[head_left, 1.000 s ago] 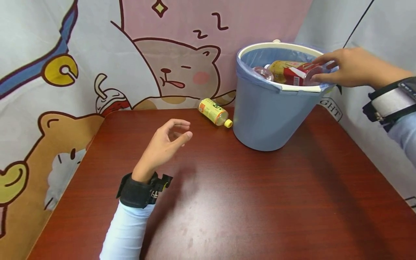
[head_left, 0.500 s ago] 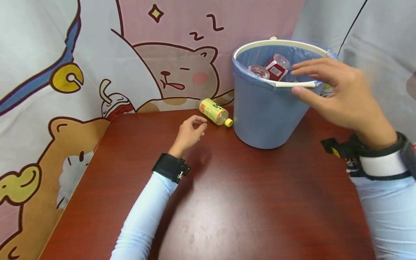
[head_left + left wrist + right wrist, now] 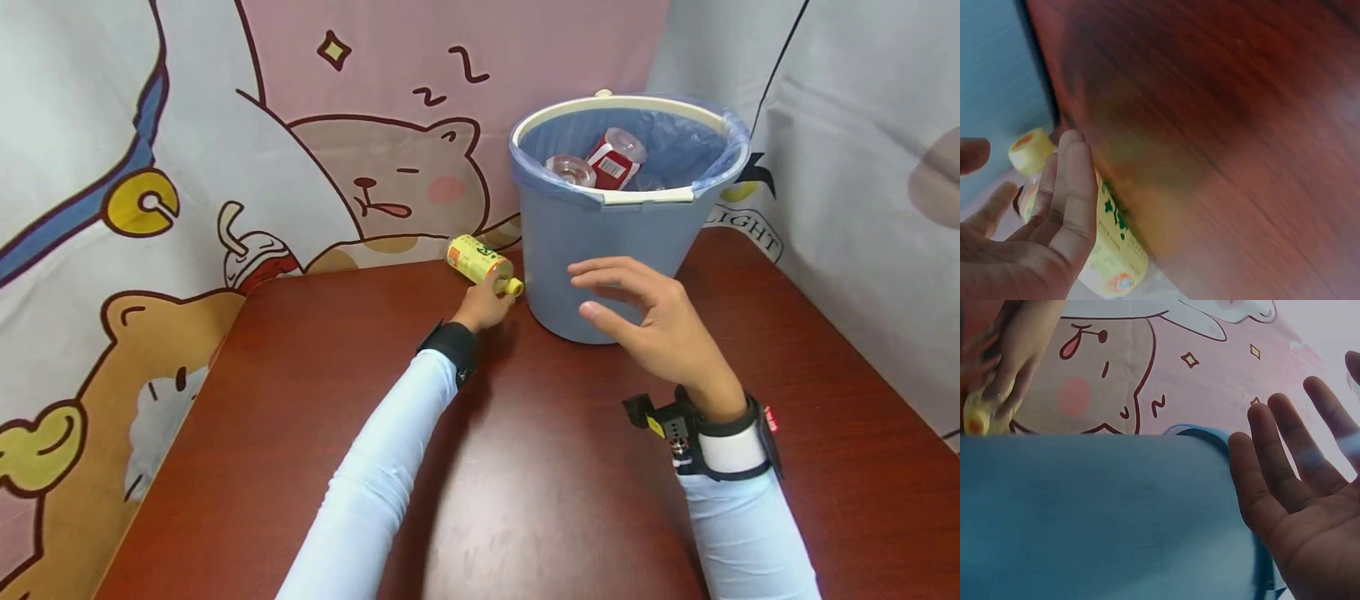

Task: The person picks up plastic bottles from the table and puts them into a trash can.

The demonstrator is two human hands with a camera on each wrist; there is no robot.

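A plastic bottle with a yellow label and yellow cap [image 3: 474, 257] lies on its side at the table's back edge, left of the bin. My left hand [image 3: 482, 308] is at the bottle's neck end. In the left wrist view, the fingers [image 3: 1079, 194] stretch in front of the bottle [image 3: 1119, 253], with the thumb apart from them; contact is hard to tell. My right hand [image 3: 660, 329] hovers before the blue bin [image 3: 607, 250], fingers spread and holding nothing. Inside the bin, a red-labelled bottle [image 3: 613, 165] lies beside a clear one [image 3: 572, 171].
The bin has a blue bag liner [image 3: 693, 150] folded over its rim and a white handle. It stands at the back right of the brown table [image 3: 337, 367]. A cartoon-printed cloth [image 3: 420, 183] hangs right behind the table.
My right hand has let go of the red-labelled bottle inside the bin and drawn back toward me. My left hand has moved forward and right to the yellow-labelled bottle.
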